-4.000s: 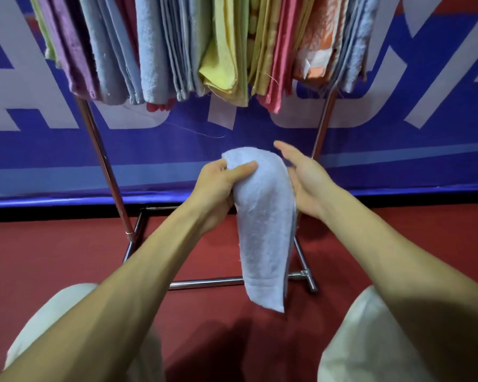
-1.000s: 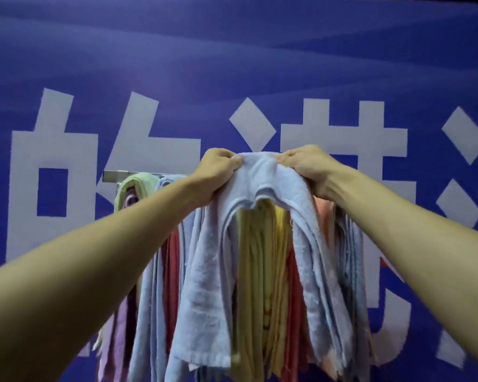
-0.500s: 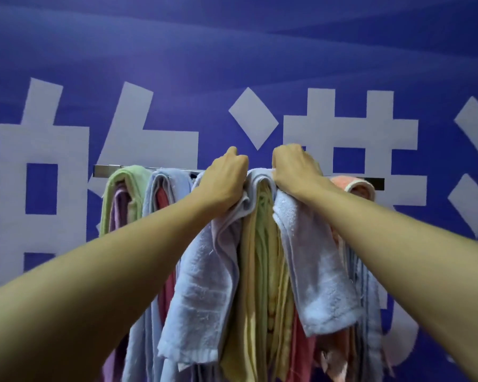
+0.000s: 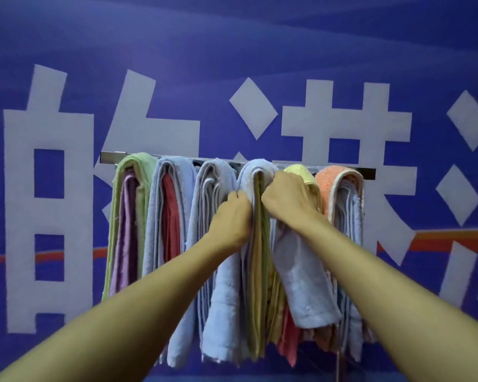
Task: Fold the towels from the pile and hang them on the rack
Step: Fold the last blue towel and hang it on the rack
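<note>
Blue banner [image 4: 232,51] with big white characters fills the background. Metal rack [image 4: 108,157] runs across in front of it, its bar packed with folded towels. Pale blue towel [image 4: 307,285] is draped over the bar mid-rack, one half hanging down on each side of a tan towel [image 4: 257,257]. Left hand [image 4: 232,216] is clenched on the left half, right hand [image 4: 287,197] on the right half, both just below the bar. Green towel [image 4: 138,164] hangs at the left end, orange towel [image 4: 334,175] at the right, yellow towel [image 4: 298,169] touching the right hand.
</note>
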{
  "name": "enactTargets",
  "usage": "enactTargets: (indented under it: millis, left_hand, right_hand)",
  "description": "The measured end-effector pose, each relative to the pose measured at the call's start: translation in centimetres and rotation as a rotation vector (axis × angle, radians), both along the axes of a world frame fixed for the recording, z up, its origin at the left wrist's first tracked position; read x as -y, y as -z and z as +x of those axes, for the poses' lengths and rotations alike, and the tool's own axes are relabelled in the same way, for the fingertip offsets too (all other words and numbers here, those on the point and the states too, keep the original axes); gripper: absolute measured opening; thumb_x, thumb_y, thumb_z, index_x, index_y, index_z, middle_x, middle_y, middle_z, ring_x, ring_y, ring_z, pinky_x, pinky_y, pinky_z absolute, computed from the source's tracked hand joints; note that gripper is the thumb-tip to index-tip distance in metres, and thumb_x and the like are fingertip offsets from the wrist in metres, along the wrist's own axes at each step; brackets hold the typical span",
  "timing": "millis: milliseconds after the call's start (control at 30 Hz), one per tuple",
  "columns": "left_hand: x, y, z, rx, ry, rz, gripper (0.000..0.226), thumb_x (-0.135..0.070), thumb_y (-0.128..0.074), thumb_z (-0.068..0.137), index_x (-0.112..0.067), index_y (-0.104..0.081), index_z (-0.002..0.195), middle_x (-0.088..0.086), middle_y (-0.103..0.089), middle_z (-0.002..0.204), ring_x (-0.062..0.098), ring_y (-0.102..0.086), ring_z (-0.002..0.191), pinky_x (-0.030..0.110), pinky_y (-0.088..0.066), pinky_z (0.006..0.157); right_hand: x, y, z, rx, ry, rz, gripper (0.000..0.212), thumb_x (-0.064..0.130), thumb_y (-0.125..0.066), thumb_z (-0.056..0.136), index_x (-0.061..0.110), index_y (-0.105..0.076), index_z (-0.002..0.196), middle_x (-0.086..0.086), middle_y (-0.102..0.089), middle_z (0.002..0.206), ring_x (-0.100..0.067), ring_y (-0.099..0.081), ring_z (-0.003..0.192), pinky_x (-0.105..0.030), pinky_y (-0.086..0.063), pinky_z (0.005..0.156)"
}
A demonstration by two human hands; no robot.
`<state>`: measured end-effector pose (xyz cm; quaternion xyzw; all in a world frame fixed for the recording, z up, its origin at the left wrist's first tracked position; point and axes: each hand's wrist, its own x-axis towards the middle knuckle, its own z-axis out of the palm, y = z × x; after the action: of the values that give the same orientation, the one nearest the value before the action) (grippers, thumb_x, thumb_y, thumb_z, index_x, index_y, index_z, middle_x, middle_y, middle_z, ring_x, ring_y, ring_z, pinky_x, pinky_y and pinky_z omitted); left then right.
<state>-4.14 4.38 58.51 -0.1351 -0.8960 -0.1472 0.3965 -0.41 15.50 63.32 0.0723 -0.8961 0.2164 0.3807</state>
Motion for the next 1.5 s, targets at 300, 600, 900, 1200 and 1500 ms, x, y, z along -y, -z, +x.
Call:
enactTargets:
  millis: [300, 600, 900, 1200, 1500]
  left_hand:
    - [1.2, -0.9, 0.1, 0.45, 0.425, 0.992, 0.02, -0.014, -0.043, 0.091, -0.013, -0.061, 0.084, 0.01, -0.06, 0.071, 0.021, -0.053, 0.063, 0.018, -0.047, 0.049]
    - [0.4, 5.3, -1.9, 0.568, 0.483, 1.037, 0.029, -0.039, -0.038, 0.1, -0.025, -0.06, 0.113, 0.003, -0.066, 0.112, 0.014, -0.061, 0.094, 0.031, -0.047, 0.085]
    - [3.0, 8.8, -2.5, 0.342, 0.098, 0.307, 0.023, -0.018, -0.062, 0.09, 0.002, -0.061, 0.101, 0.022, -0.063, 0.11, 0.036, -0.062, 0.1, 0.039, -0.05, 0.078]
    - [3.0, 10.1, -0.1, 0.236, 0.304, 0.472, 0.023, -0.032, -0.058, 0.092, -0.011, -0.06, 0.101, 0.004, -0.066, 0.105, 0.017, -0.06, 0.089, 0.027, -0.039, 0.071]
    - [3.6, 10.5, 0.9, 0.662, 0.182, 0.488, 0.027, -0.028, -0.046, 0.09, -0.007, -0.057, 0.077, 0.01, -0.059, 0.069, 0.026, -0.053, 0.059, 0.029, -0.044, 0.054]
  right_hand:
    - [1.8, 3.8, -3.6, 0.26, -0.252, -0.593, 0.055, 0.038, -0.022, 0.101, 0.012, -0.036, 0.147, -0.014, -0.032, 0.154, -0.032, -0.027, 0.143, -0.044, -0.018, 0.118]
    - [0.9, 5.7, -4.6, 0.281, -0.309, -0.688, 0.063, 0.058, -0.018, 0.098, 0.022, -0.03, 0.149, -0.009, -0.031, 0.154, -0.03, -0.029, 0.141, -0.046, -0.019, 0.118]
    - [1.2, 10.6, -5.5, 0.545, -0.136, -0.752, 0.056, 0.037, -0.023, 0.102, 0.001, -0.041, 0.142, -0.015, -0.037, 0.151, -0.032, -0.032, 0.14, -0.039, -0.023, 0.117]
    - [-0.2, 13.3, -4.9, 0.576, -0.413, -0.88, 0.066, 0.062, -0.026, 0.095, 0.018, -0.053, 0.137, -0.006, -0.06, 0.133, -0.024, -0.057, 0.119, -0.038, -0.041, 0.108]
    - [0.8, 17.7, -3.7, 0.747, -0.41, -0.945, 0.072, 0.069, -0.023, 0.091, 0.019, -0.06, 0.127, -0.012, -0.067, 0.118, -0.027, -0.065, 0.108, -0.045, -0.054, 0.093]
